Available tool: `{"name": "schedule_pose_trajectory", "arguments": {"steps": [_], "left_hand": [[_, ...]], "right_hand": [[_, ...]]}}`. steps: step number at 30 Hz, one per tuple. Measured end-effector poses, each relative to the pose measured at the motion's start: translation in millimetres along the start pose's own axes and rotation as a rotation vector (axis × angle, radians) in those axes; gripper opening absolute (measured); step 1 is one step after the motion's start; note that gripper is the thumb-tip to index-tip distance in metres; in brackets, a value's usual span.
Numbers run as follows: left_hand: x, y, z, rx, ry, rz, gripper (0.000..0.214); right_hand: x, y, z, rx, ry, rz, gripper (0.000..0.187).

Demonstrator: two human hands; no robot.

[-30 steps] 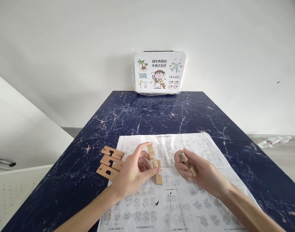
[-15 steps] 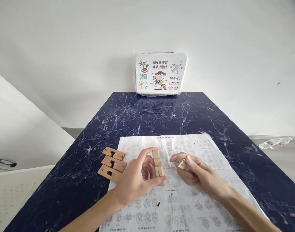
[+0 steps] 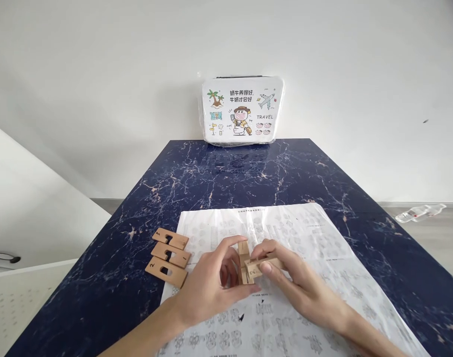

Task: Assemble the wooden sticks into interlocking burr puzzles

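Dark blue, marble-patterned tabletop [image 3: 234, 191] with pale veins. A white case [image 3: 256, 101] printed with cartoon travel pictures stands upright at the far edge. A large printed paper sheet [image 3: 263, 325] covers much of the near part; three slotted wooden plates [image 3: 180, 258] lie toward the left edge, overlapping the sheet's left side.

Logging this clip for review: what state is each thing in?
Left hand: closed on left block
Left block: gripped between thumb and finger; one piece or several, unclear
Right hand: pinching right block
Right block: overlapping left block in view; contact unclear
Plates: three, flat, side by side
Sheet: spread out, creased
Case: upright, plastic-wrapped
Bottle: on its side
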State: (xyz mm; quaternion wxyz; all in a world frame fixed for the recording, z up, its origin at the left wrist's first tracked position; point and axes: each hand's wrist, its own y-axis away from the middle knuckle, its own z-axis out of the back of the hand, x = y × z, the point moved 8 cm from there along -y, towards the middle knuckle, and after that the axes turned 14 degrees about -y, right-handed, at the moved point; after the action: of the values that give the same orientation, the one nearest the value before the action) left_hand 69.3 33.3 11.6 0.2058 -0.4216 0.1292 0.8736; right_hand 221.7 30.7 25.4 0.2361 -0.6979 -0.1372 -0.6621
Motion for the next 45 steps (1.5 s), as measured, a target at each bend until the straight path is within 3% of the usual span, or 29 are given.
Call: {"name": "schedule_pose_trajectory", "arguments": {"steps": [3, 7, 11, 17, 20, 26, 33, 45], "left_hand": [[-2, 0, -2.1, 0.04, 0.001, -0.001, 0.067], [-3, 1, -3.3, 0.076, 0.015, -0.012, 0.066], [0, 1, -3.2, 0.075, 0.007, 0.001, 0.067], [-1, 1, -4.5, 0.075, 0.007, -0.003, 0.069], [-2, 1, -3.3, 0.063, 0.019, -0.001, 0.067], [-5, 1, -1.4, 0.053, 0.083, -0.018, 0.067], [-9, 0, 1.9, 0.035, 0.112, -0.051, 0.065], [-7, -1, -0.2, 0.061, 0.099, -0.042, 0.067]], "right_hand": [[3, 3, -10, 0.029, 0.061, 0.038, 0.019], [8, 8, -16, 0.034, 0.248, 0.263, 0.024], [5, 10, -11, -0.04, 0.307, 0.298, 0.023], [23, 11, -8, -0.11, 0.388, 0.436, 0.021], [26, 11, -7, -0.148, 0.432, 0.434, 0.023], [21, 11, -13, -0.086, 0.422, 0.384, 0.04], [20, 12, -5, -0.163, 0.356, 0.373, 0.021], [26, 14, -5, -0.212, 0.337, 0.404, 0.014]]}}
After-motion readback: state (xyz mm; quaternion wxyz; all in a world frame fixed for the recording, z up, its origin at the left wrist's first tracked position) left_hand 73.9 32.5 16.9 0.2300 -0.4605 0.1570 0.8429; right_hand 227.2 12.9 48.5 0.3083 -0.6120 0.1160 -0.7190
